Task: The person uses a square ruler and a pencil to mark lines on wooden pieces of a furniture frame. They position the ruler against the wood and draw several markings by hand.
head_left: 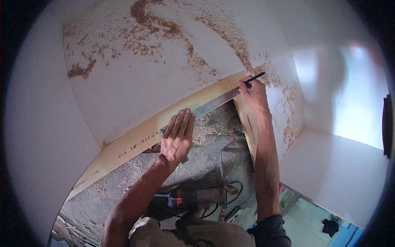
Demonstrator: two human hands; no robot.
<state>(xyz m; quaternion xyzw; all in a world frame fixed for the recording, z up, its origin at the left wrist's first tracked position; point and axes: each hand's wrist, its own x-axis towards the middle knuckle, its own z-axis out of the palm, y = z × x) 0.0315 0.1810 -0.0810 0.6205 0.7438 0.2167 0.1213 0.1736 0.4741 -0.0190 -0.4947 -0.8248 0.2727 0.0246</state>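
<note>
My left hand (177, 140) lies flat over a metal square (214, 103), its fingers stretched out side by side and its thumb hidden. The dark ends of the square's stock show on either side of that hand. Along a yellowish board strip (140, 139), the blade runs up to the right. My right hand (256, 95) pinches a black pen (256, 77) near the blade's far end, with the tip hidden by the fingers. Where the blade ends, a second yellowish strip (248, 123) meets the first at a corner.
Large white panels (164, 86) carry scattered brown sawdust (160, 26). Below the strips lies a rough, dusty floor (135, 181). A corded power tool (185, 198) with red and black parts rests near my body. Another white panel (329, 160) stands at the right.
</note>
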